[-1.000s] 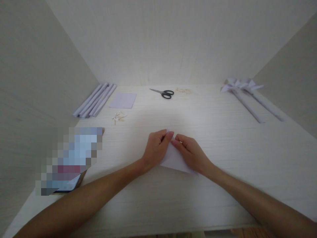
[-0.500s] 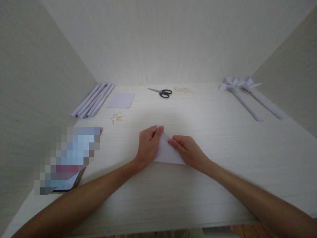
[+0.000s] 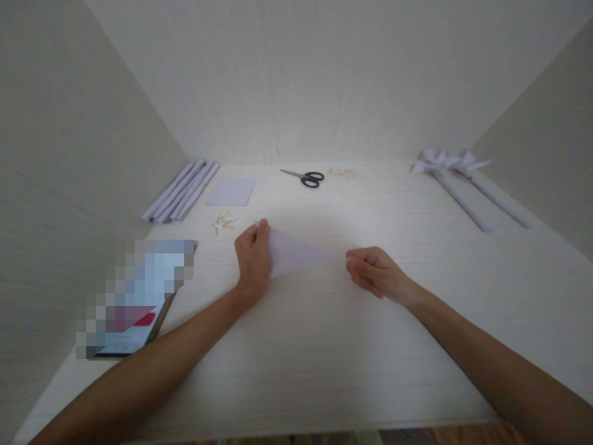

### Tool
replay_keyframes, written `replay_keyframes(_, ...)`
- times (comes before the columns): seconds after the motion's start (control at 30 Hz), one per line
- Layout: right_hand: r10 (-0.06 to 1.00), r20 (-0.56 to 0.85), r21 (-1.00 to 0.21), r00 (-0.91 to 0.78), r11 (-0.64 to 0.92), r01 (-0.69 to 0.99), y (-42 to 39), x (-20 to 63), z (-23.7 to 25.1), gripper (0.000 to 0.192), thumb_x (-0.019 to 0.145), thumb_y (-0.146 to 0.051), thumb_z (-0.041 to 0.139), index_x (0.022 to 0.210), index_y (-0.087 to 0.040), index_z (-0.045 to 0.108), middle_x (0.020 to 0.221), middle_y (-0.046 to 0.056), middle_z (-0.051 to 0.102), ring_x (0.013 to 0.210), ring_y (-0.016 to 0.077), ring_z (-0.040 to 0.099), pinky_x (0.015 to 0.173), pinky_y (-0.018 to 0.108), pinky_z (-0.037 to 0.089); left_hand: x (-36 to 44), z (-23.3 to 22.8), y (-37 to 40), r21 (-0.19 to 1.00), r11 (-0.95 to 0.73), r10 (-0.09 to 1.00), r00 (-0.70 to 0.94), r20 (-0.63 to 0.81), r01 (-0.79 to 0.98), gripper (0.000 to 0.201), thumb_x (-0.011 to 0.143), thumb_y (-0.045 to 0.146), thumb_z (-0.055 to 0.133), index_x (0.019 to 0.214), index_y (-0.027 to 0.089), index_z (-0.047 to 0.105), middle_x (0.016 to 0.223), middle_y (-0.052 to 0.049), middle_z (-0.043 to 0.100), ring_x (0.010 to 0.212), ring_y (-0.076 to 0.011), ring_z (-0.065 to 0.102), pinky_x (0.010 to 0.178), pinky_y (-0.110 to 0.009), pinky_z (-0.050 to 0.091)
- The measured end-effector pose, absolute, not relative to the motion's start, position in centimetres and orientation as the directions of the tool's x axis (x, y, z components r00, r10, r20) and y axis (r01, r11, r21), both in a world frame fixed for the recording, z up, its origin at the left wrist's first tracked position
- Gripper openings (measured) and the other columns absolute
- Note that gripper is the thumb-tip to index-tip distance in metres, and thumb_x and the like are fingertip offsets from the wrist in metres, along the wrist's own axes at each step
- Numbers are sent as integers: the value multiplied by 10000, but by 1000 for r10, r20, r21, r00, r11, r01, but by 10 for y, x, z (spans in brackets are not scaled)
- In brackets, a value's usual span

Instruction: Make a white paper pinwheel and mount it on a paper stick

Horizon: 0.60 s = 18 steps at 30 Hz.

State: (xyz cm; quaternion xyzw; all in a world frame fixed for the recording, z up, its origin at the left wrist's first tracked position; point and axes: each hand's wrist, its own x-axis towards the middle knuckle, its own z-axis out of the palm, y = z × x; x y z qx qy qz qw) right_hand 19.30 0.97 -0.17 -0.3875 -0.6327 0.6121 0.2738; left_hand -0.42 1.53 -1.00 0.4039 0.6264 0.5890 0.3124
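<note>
My left hand (image 3: pixel 254 256) is closed on a folded sheet of white paper (image 3: pixel 294 252), with the thumb on top near the upper corner. The paper has a triangular shape, and its point faces right. It is held above the table in front of me. My right hand (image 3: pixel 377 272) is to the right of that point, a small gap away from it. Its fingers are curled together, and nothing shows between them.
White paper rolls (image 3: pixel 183 191) lie at the back left beside a square paper stack (image 3: pixel 230 191) and small scattered pieces (image 3: pixel 223 221). Scissors (image 3: pixel 309 178) lie at the back. Two paper pinwheels on sticks (image 3: pixel 458 185) lie at right. A partly blurred phone (image 3: pixel 139 309) is at left.
My hands have moved apart. The right hand has let go of the paper and shifted right, while the left hand has carried the paper left and turned it.
</note>
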Motion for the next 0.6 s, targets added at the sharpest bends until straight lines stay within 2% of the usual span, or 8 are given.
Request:
replay_keyframes(0.07,864,-81,-997,-496,-72,38,16,195,-3,399,752,-489,441,513,-171,423,319,-80,355,268,34,244,306,178,148,-2,-9,14,993,-20,914,-402,64,114,360,741,391,460,507,184,282,482,57,242,435,-60,238,389,-199,188)
replay_keyframes(0.13,860,-62,-998,-507,-68,7,17,193,-3,417,736,-530,434,554,-157,472,369,-50,426,305,48,325,321,182,191,3,-7,10,994,-21,962,-267,50,109,361,738,395,468,508,179,294,479,60,245,428,-54,226,384,-197,177)
replay_keyframes(0.23,799,-71,-994,-597,-6,110,9,181,0,390,724,-510,472,571,-151,477,426,-46,427,367,52,358,350,180,226,14,-5,1,991,-18,998,-60,26,131,354,748,395,456,509,173,321,467,62,259,420,-51,232,379,-196,179)
replay_keyframes(0.37,800,-127,-975,-587,7,220,-5,168,2,402,733,-432,498,475,-181,318,410,-80,271,359,35,246,327,176,153,20,-4,-6,983,-29,995,96,12,183,358,740,400,469,501,166,339,466,60,292,425,-50,264,376,-194,193)
replay_keyframes(0.5,801,-160,-981,-577,-63,184,-10,167,2,404,728,-415,507,464,-183,309,409,-78,254,350,32,219,314,181,120,10,-9,7,998,27,999,29,-29,64,360,738,415,467,502,174,343,418,71,315,365,-47,294,350,-187,214)
replay_keyframes(0.6,788,-183,-981,-587,-107,161,-10,171,1,419,705,-424,533,442,-179,317,393,-77,258,342,31,219,313,185,113,-4,-12,22,995,-13,959,-282,-17,-104,299,754,405,436,557,180,416,362,79,362,304,-54,314,313,-179,223)
